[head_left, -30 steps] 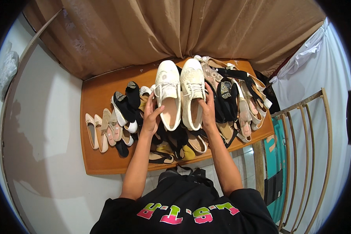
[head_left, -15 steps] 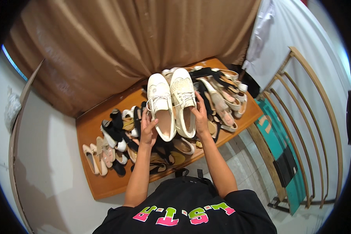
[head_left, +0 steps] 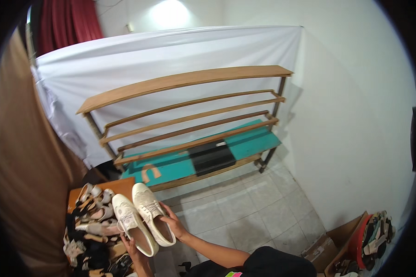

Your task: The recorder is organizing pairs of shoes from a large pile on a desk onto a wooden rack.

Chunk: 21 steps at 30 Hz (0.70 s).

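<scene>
Shoes come first: you have a cream lace-up pair at 7 o'clock from the middle of your view, side by side, toes tipped toward 11 o'clock. Your left hand (head_left: 133,253) has its fingers pinching the left shoe (head_left: 131,222) by its outer side near the opening; your right hand (head_left: 174,227) has its fingers pinching the right shoe (head_left: 151,211) by its outer side, also near the opening. Beyond them, at 8 o'clock, is the orange-brown desk (head_left: 121,186); its far corner shows just past the toes, and the pair overlaps its right edge in your view. A heap of footwear (head_left: 94,231), black, white and beige, covers most of the desk in sight, close against your left hand's side. Your room for moving is over the tiled floor (head_left: 245,217) at 5 o'clock, with your right forearm reaching across its near part. At 4 to 5 o'clock, a cardboard box (head_left: 320,250) and a red tub (head_left: 359,242) full of footwear bound that floor. Farther off at 12 o'clock, the wooden rack (head_left: 189,79) blocks the way, its teal bottom shelf (head_left: 256,141) reaching near the desk corner. White cloth (head_left: 194,51) hangs behind the rack; a brown curtain (head_left: 27,152) closes 9 o'clock, a white wall (head_left: 351,138) 3 o'clock.
</scene>
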Motion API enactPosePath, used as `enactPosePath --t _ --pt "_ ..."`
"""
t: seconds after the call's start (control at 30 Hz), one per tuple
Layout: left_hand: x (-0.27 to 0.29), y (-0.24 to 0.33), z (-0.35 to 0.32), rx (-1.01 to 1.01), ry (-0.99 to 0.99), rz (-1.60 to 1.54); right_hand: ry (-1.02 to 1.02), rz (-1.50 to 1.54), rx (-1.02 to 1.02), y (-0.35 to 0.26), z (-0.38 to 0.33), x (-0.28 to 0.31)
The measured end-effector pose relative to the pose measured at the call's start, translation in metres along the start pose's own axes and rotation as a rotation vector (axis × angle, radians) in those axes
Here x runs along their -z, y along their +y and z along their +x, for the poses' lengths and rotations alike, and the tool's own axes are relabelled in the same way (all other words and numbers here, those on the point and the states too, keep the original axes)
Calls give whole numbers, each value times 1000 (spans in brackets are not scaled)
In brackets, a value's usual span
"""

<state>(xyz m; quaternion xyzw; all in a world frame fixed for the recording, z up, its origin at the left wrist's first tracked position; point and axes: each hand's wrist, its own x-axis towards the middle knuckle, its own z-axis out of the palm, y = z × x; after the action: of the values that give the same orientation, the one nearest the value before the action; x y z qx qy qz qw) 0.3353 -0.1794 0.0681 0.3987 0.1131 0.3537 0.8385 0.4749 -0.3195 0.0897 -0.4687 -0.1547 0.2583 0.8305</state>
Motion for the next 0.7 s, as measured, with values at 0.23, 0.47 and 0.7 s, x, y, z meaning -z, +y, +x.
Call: enactPosePath --t 0.23,0.47,0.7 --pt "-200 -153 68 94 -424 138 245 160 352 -159 -18 178" --pt "-383 -229 62 280 -722 184 531 -83 537 -289 -65 283" --pt "-524 -301 101 391 -893 136 664 -386 642 -392 -40 357"
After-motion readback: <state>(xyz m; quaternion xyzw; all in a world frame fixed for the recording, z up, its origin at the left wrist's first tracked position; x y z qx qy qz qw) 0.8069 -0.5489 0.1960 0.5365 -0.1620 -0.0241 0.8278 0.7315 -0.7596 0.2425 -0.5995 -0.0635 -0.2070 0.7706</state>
